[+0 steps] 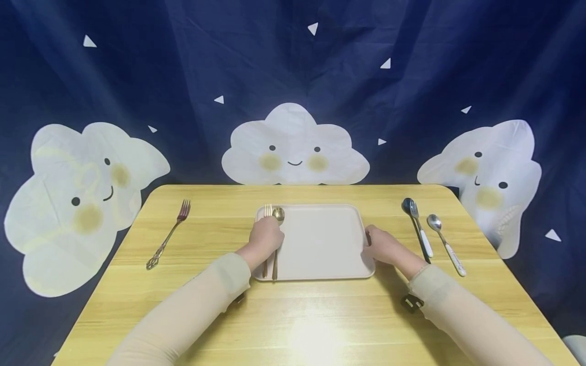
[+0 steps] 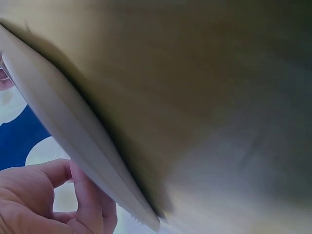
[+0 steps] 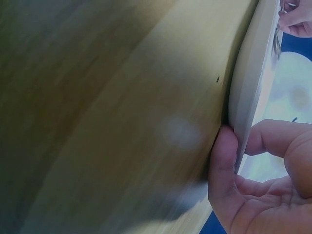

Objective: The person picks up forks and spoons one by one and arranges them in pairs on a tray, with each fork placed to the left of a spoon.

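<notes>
A pale rectangular tray (image 1: 322, 241) lies on the wooden table. Along its left side, a gold fork (image 1: 267, 209) and a gold spoon (image 1: 278, 213) lie side by side, handles towards me. My left hand (image 1: 265, 236) covers the middle of both, its curled fingers pinching at the spoon's handle; the fork's handle passes under the hand. In the left wrist view, the fingertips (image 2: 80, 180) are right at the tray's rim. My right hand (image 1: 383, 245) grips the tray's right edge, thumb and fingers on either side of the rim in the right wrist view.
Left on the table (image 1: 316, 315) is a fork with an ornate handle (image 1: 167, 236). To the right lie a dark spoon (image 1: 406, 205), a white-handled fork (image 1: 423, 236) and a white-handled spoon (image 1: 446, 244). A blue curtain with clouds (image 1: 293, 61) hangs behind the table.
</notes>
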`<state>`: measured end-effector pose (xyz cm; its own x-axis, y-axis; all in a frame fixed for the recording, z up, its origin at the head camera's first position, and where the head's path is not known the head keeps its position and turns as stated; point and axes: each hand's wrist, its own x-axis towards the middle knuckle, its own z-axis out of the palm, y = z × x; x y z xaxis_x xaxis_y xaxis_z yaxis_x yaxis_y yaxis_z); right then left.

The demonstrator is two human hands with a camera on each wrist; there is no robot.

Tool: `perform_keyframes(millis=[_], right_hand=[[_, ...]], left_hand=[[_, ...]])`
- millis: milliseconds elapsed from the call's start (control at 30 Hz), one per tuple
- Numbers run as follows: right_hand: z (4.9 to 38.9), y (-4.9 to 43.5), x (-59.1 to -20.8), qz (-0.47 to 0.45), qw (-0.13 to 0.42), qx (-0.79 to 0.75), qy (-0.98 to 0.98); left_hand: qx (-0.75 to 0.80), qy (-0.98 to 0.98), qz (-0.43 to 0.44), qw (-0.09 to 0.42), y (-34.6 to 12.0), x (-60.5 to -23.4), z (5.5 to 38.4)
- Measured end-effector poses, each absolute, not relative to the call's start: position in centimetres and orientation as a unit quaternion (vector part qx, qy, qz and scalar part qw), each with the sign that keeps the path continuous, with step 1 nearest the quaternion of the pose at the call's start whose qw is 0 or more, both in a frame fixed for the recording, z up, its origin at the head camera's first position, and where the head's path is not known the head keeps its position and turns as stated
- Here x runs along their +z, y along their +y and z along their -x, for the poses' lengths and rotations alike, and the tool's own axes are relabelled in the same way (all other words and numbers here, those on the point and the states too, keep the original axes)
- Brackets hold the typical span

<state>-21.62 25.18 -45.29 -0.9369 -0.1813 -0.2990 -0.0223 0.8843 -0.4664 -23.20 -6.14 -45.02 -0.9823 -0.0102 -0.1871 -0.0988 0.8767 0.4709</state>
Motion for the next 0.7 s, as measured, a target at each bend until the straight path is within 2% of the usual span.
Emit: perform_keyframes(millis=[700], right_hand=[[21.66,25.34,-45.32,0.054,0.168,-0.223,0.959]], left_hand=[[0.236,0.968,0.022,0.084,-6.03,-45.02,23.5]])
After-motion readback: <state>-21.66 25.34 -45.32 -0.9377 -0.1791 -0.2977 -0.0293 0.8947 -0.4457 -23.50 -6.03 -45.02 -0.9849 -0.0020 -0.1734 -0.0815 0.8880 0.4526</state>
